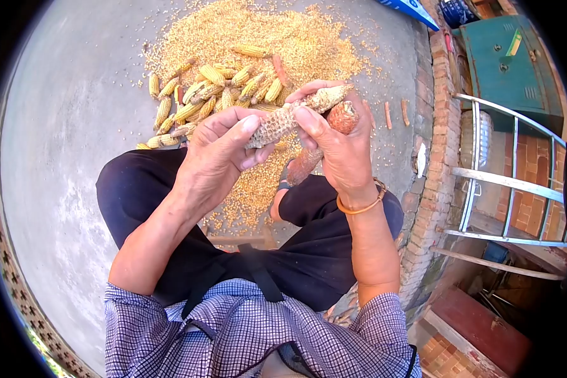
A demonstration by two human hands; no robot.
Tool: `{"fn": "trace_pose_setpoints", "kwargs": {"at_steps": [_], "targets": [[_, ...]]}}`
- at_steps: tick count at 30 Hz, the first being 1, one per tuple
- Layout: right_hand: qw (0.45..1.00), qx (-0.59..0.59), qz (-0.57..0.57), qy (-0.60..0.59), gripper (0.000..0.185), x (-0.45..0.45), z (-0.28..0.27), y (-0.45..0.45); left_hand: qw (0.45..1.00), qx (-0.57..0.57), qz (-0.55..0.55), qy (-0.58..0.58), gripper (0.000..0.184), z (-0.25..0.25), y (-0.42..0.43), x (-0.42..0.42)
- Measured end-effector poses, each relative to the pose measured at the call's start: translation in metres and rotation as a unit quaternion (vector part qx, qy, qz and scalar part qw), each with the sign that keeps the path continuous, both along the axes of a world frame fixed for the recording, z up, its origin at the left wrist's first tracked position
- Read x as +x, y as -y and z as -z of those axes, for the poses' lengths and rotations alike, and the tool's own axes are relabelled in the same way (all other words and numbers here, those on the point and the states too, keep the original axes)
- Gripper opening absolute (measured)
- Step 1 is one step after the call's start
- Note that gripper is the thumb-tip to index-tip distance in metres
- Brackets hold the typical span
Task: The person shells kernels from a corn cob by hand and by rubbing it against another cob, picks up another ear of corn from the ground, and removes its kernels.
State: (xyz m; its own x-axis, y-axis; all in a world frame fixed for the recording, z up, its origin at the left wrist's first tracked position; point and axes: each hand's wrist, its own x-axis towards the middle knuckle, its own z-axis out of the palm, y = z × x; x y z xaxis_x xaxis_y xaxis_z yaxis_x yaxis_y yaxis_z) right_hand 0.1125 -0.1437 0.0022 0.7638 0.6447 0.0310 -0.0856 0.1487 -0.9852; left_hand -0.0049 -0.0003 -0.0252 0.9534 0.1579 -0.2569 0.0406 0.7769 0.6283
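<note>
Fingers of L hand (pixel 220 142) & R hand (pixel 346 145) pinch pale cob (pixel 273 128) b/w them over lap (pixel 309 261), prob. to steady it, R also gripping red cob (pixel 305 166), w/ ears (pixel 212 75) & kernels (pixel 315 41) on floor (pixel 75 138) ahead, seemingly for easy reach.

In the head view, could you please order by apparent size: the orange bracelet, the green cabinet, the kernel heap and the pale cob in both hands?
Kernel heap
Green cabinet
Pale cob, though nearness enlarges it
Orange bracelet
</note>
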Motion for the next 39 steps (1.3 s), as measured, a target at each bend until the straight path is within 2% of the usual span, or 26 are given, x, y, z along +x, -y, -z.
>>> {"fn": "trace_pose_setpoints", "kwargs": {"at_steps": [4, 8, 14, 20, 23, 27, 34, 39], "targets": [[0.997, -0.011, -0.062, 0.054, 0.035, 0.009, -0.003, 0.006, 1.0, -0.004, -0.015, 0.002, 0.023, -0.003, -0.003, 0.002], [0.998, 0.036, -0.057, 0.004, 0.041, 0.001, -0.002, 0.001, 1.0, -0.008, -0.029, -0.001, 0.024, -0.002, -0.007, 0.001], [0.999, 0.015, -0.051, -0.006, 0.043, 0.001, -0.003, 0.0, 1.0, 0.013, -0.027, -0.001, 0.026, -0.003, -0.009, 0.0], [0.999, -0.002, -0.046, 0.028, 0.042, 0.002, -0.001, 0.001, 0.998, 0.045, -0.038, 0.005, 0.028, -0.003, -0.006, 0.0], [0.999, 0.002, -0.048, 0.006, 0.039, 0.004, -0.006, 0.002, 0.998, 0.051, -0.039, 0.015, 0.029, -0.003, -0.006, 0.002], [0.999, 0.012, 0.002, -0.032, 0.027, 0.009, -0.005, 0.006, 0.995, 0.089, -0.042, 0.003, 0.032, -0.006, -0.004, 0.0], [0.998, 0.039, 0.01, -0.048, 0.024, 0.007, -0.007, 0.004, 0.99, 0.101, -0.095, 0.001, 0.035, -0.012, -0.008, 0.001], [0.996, 0.025, -0.068, -0.059, 0.028, 0.012, -0.009, 0.011, 0.992, 0.071, -0.105, 0.014, 0.034, -0.008, -0.018, -0.004]]}}
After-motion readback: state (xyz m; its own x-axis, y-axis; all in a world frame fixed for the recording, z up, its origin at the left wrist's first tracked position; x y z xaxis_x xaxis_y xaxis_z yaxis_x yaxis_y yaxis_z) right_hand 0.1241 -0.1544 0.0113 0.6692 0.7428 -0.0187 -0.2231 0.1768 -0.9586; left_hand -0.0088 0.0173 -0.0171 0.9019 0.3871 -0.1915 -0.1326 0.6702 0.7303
